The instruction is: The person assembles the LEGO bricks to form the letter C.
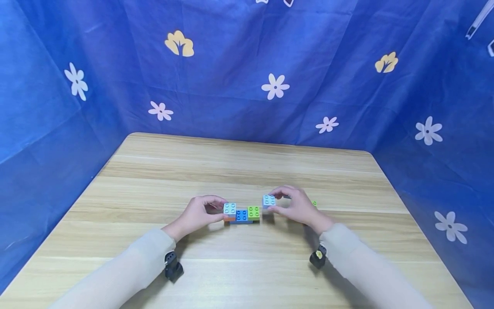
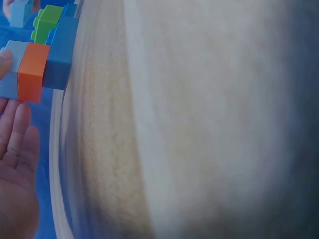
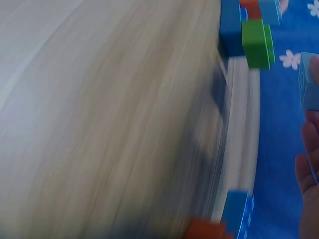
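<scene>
A toy building-brick assembly stands on the table, its base a long blue brick [image 1: 242, 216]. An orange brick [image 2: 34, 72] sits on the base's left end, topped by a light blue brick [image 1: 229, 208]. On the right end is a lime green brick [image 1: 253, 212]; blue studs show between the two. My left hand [image 1: 198, 214] pinches the topmost light blue brick at its left side, thumb in front and fingers behind. To the right of the assembly, my right hand [image 1: 295, 206] holds a second light blue brick [image 1: 269, 201] raised over the table between thumb and fingers.
Loose bricks lie by the right hand, partly hidden behind it: a blue one [image 3: 236, 211], an orange one [image 3: 207, 229] and one with a green stud [image 1: 314, 203]. Blue flower-printed cloth [image 1: 231, 64] hangs along the wooden table's [image 1: 247, 167] back and sides.
</scene>
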{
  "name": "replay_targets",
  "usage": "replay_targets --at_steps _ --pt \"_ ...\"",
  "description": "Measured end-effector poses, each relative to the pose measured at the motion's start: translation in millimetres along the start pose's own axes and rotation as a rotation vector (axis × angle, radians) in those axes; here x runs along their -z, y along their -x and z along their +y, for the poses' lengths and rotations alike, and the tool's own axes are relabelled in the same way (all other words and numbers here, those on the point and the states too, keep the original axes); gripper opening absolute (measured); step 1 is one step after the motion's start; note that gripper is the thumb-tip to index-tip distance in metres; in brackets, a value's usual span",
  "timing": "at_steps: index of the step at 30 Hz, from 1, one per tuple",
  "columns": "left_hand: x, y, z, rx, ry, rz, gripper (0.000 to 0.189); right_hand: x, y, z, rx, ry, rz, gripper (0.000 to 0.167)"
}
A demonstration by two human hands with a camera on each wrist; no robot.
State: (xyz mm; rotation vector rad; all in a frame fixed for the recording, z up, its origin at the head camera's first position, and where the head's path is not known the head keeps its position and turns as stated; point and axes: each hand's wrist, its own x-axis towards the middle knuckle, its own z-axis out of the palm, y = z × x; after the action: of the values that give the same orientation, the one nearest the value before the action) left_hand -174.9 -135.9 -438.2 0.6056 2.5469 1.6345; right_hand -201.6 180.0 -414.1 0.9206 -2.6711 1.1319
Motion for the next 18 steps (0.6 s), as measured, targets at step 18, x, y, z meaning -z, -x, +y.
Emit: replay_targets --at_steps 18 --pt "0.0 -0.3 -2.4 -0.033 0.023 -0.01 0.032 -51.8 -38.9 -42.1 0.205 -0.037 -0.055 0.038"
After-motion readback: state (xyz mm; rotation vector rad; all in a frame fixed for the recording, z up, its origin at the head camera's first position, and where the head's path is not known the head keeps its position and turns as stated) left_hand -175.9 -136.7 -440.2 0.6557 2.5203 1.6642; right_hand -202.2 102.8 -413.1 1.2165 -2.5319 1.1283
